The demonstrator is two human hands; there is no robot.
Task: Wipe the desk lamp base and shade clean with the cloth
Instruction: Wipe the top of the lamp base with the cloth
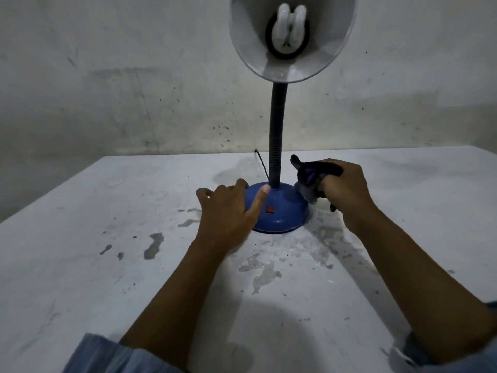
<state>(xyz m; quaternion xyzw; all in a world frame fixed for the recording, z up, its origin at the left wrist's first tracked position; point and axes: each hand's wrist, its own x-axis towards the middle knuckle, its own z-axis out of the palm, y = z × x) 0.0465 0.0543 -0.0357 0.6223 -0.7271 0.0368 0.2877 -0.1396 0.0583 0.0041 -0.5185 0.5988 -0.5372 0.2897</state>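
Note:
A desk lamp stands on the white table, with a round blue base (pixel 285 211) that carries a red switch (pixel 270 210). A dark ribbed neck (pixel 277 146) rises to a pale shade (pixel 293 36), which faces me with its white bulb showing. My left hand (pixel 228 211) rests against the left side of the base, fingers spread and thumb lying on top of it. My right hand (pixel 347 189) grips a bunched dark grey and purple cloth (pixel 309 179). The cloth touches the right edge of the base.
The table (pixel 107 251) is white with scuffed, peeling grey patches. A thin black cord (pixel 262 165) runs from behind the base toward the stained wall (pixel 134 90) at the table's far edge.

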